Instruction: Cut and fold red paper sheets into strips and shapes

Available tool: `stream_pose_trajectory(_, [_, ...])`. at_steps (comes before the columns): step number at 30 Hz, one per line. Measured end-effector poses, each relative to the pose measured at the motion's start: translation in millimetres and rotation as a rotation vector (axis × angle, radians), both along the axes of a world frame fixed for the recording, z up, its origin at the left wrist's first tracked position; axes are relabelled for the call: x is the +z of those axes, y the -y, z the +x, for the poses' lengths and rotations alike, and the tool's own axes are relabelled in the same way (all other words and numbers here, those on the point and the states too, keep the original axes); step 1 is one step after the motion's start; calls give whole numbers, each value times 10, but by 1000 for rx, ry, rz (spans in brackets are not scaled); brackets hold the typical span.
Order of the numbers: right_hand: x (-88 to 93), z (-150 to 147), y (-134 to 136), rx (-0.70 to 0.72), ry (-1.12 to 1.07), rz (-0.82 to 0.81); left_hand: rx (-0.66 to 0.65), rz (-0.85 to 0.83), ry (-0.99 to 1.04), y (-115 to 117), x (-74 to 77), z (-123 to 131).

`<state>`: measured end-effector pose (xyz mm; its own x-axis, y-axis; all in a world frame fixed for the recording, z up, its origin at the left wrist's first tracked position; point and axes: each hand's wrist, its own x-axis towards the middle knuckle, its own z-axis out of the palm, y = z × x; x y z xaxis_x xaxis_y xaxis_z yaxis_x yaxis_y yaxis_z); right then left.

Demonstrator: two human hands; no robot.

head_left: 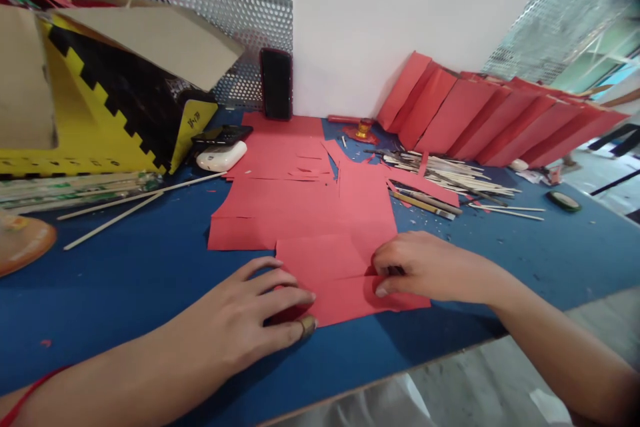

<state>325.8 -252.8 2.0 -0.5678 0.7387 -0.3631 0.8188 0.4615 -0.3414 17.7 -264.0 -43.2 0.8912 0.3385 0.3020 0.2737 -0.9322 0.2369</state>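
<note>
A sheet of red paper [335, 260] lies near the front of the blue table, partly over other red sheets [280, 197]. My left hand [255, 313] rests on its left edge, fingers spread and stretched out, with a ring on the thumb. At the right side of the same sheet, my right hand [415, 267] has its fingers curled, thumb and fingertips closed on the paper by a crease or overlapping edge. What lies under the curled fingers is hidden.
Folded red paper pieces [475, 110] stand at the back right, with thin sticks [450, 173] and pencils [425, 203] before them. A phone [277, 83] leans upright at the back. A yellow and black box [100, 107] stands left. The table's front edge [400, 370] runs close by.
</note>
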Motion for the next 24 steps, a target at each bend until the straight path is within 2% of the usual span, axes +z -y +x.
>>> stream_pose_trajectory(5, [49,78,-50,-52,46,-54,-61,93,-61,-32,105,6])
stream_pose_trajectory(8, [60,168,-61,-82,68,-40,-76,121,-83,-47,111,0])
stream_pose_trajectory(12, [70,279,20,-139,79,136,-81,152,-86,-50,72,1])
stream_pose_trajectory(16, [109,336,206,-158,-83,376,-81,151,-92,-44,1,-10])
stream_pose_trajectory(18, [115,331,328,-106,-142,450,-64,147,-87,-39,-47,-24])
stream_pose_trajectory(20, [89,295,457,5,-172,485,-48,155,-57,-33,-91,-32])
stream_pose_trajectory(24, [-61,121,665,220,-140,518,-38,213,33,-27,-126,-9])
